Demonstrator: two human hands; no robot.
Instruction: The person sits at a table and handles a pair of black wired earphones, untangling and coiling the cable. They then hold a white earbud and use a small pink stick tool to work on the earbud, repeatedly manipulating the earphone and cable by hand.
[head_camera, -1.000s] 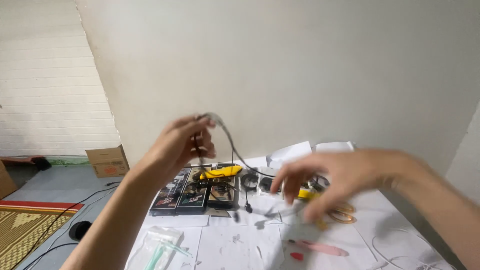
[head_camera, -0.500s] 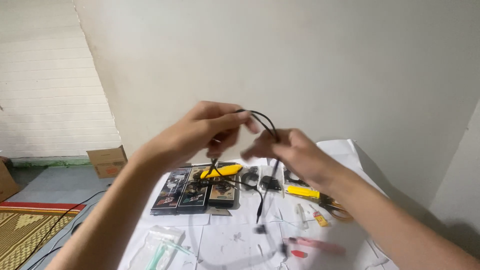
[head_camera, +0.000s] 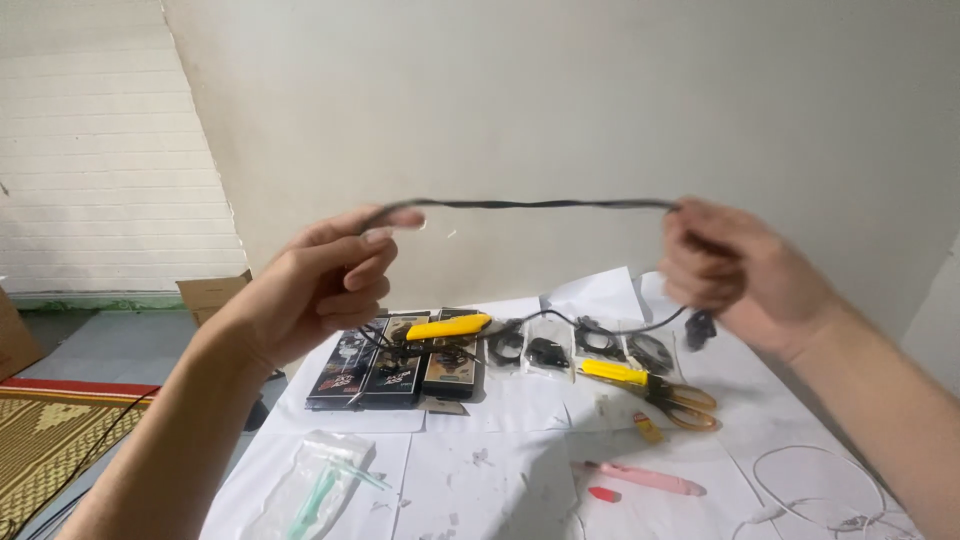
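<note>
The left hand (head_camera: 320, 280) pinched one end of a thin black cable (head_camera: 545, 204) between thumb and forefinger, the other fingers curled loosely below. The right hand (head_camera: 735, 265) was closed around the other end, fingers folded in toward the palm. The cable ran almost level between the two hands, raised in front of the pale wall (head_camera: 600, 100) and well above the table (head_camera: 500, 470); past the right hand it dropped to a small black plug (head_camera: 700, 328) hanging just under the wrist. Below, on the white-covered table, three dark flat boxes (head_camera: 390, 365) lay side by side, with a yellow utility knife (head_camera: 447, 326) resting across their far ends. Beside them sat small clear bags of black parts (head_camera: 575, 345), then scissors with yellow handles (head_camera: 650, 385). Nearer the camera lay a pink pen-shaped tool (head_camera: 645, 478) and a clear packet holding something green (head_camera: 315, 490). A loop of white wire (head_camera: 815, 490) lay at the right edge.
</note>
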